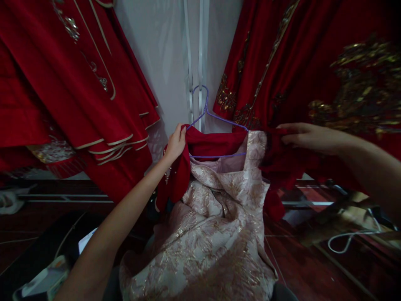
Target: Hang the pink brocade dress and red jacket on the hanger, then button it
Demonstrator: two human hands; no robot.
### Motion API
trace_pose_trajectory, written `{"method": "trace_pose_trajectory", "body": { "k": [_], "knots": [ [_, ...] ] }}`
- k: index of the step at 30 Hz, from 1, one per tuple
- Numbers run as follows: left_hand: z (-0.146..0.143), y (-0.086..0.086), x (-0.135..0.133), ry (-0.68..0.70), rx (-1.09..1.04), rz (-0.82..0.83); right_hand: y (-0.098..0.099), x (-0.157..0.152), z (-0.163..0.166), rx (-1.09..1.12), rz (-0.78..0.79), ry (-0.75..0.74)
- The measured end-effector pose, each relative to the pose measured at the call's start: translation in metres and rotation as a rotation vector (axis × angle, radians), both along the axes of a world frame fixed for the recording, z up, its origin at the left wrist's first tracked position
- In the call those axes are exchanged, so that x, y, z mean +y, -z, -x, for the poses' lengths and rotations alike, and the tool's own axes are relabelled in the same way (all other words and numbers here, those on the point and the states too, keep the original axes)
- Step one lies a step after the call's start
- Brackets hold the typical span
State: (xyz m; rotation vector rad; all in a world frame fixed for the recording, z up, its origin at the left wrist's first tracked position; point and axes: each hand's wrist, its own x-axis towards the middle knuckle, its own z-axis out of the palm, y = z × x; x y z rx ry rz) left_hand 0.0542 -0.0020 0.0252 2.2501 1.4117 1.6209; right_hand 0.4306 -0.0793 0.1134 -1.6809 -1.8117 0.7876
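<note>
A purple wire hanger (206, 109) carries a pale pink brocade dress (219, 225) with gold leaf patterns. A red garment (216, 142) with beaded trim lies behind the dress's neckline and over the hanger's left arm. My left hand (177, 143) is closed on the red garment at its left shoulder, beside the hanger's end. To the right of the dress strap, my right hand (303, 137) has its fingers pinched on dark red cloth of the same garment. Some fingertips there are dim and partly lost against the red.
Red garments with pale piping (103, 104) hang at left, and red ones with gold embroidery (269, 62) at right. A white rail (201, 50) runs down the wall. On the lower left are a dark surface (28, 251) and a pale device (46, 278); a white cable (341, 242) loops at lower right.
</note>
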Motion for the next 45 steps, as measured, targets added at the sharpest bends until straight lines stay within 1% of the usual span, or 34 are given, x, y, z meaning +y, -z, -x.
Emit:
{"method": "trace_pose_trajectory", "body": {
  "k": [2,4,6,8,11,12,14,15,17,19,21,24,25,26,27,28,29,30,31,32,33,34,36,37,38,39,40,42,45],
  "knots": [
    [0.000,0.001,-0.002,-0.020,0.008,0.008,0.026,0.005,0.018,0.052,-0.110,-0.002],
    [-0.002,0.001,-0.007,-0.046,0.030,0.019,0.049,0.019,0.039,0.013,-0.309,0.030],
    [-0.005,0.002,-0.013,-0.084,0.054,0.026,0.068,0.033,0.063,0.058,-0.412,0.022],
    [-0.009,0.004,-0.017,-0.131,0.074,0.024,0.085,0.039,0.089,0.130,-0.481,-0.040],
    [-0.008,0.003,-0.018,-0.198,0.110,0.005,0.106,0.032,0.123,0.184,-0.424,-0.347],
    [-0.004,0.002,-0.016,-0.206,0.125,0.002,0.111,0.027,0.129,0.180,-0.394,-0.429],
    [0.010,-0.001,-0.011,-0.203,0.155,0.000,0.118,0.017,0.129,0.194,-0.347,-0.528],
    [0.020,-0.003,-0.010,-0.197,0.170,-0.012,0.119,0.014,0.123,0.204,-0.320,-0.554],
    [0.041,-0.005,-0.009,-0.200,0.186,-0.063,0.118,0.009,0.105,0.208,-0.279,-0.558],
    [0.058,-0.003,-0.017,-0.224,0.198,-0.128,0.112,0.005,0.084,0.150,-0.298,-0.491],
    [0.068,0.001,-0.030,-0.235,0.240,-0.162,0.103,0.001,0.062,-0.014,-0.386,-0.348],
    [0.068,0.006,-0.050,-0.229,0.279,-0.177,0.086,-0.004,0.025,-0.441,-0.512,-0.068],
    [0.066,0.005,-0.055,-0.235,0.265,-0.177,0.078,-0.006,0.011,-0.575,-0.520,0.003],
    [0.063,0.003,-0.058,-0.245,0.243,-0.176,0.070,-0.008,-0.003,-0.668,-0.485,0.023],
    [0.061,0.000,-0.060,-0.255,0.222,-0.173,0.062,-0.011,-0.016,-0.726,-0.450,0.090],
    [0.059,-0.004,-0.061,-0.260,0.208,-0.165,0.054,-0.015,-0.026,-0.765,-0.449,0.179],
    [0.057,-0.008,-0.061,-0.260,0.198,-0.155,0.047,-0.020,-0.034,-0.773,-0.486,0.246],
    [0.054,-0.011,-0.061,-0.254,0.188,-0.145,0.041,-0.025,-0.038,-0.760,-0.549,0.315],
    [0.051,-0.013,-0.062,-0.243,0.178,-0.130,0.036,-0.030,-0.037,-0.730,-0.623,0.352],
    [0.048,-0.014,-0.063,-0.226,0.167,-0.113,0.034,-0.035,-0.033,-0.672,-0.685,0.354],
    [0.044,-0.014,-0.065,-0.204,0.157,-0.091,0.034,-0.038,-0.026,-0.581,-0.709,0.337],
    [0.041,-0.012,-0.067,-0.179,0.150,-0.065,0.036,-0.041,-0.016,-0.453,-0.688,0.299],
    [0.035,-0.007,-0.072,-0.128,0.147,-0.010,0.046,-0.041,0.007,-0.153,-0.569,0.196],
    [0.034,-0.005,-0.074,-0.106,0.148,0.013,0.052,-0.040,0.018,-0.035,-0.522,0.140],
    [0.033,-0.003,-0.076,-0.089,0.146,0.030,0.059,-0.038,0.028,0.030,-0.492,0.088],
    [0.034,-0.001,-0.077,-0.078,0.140,0.039,0.065,-0.035,0.036,0.039,-0.484,0.041],
    [0.036,0.000,-0.077,-0.072,0.129,0.040,0.071,-0.033,0.042,-0.006,-0.490,0.004],
    [0.041,0.001,-0.075,-0.068,0.106,0.033,0.077,-0.029,0.050,-0.174,-0.507,-0.045],
    [0.051,-0.002,-0.073,-0.100,0.126,0.035,0.077,-0.023,0.053,-0.377,-0.529,-0.070]
  ]
}}
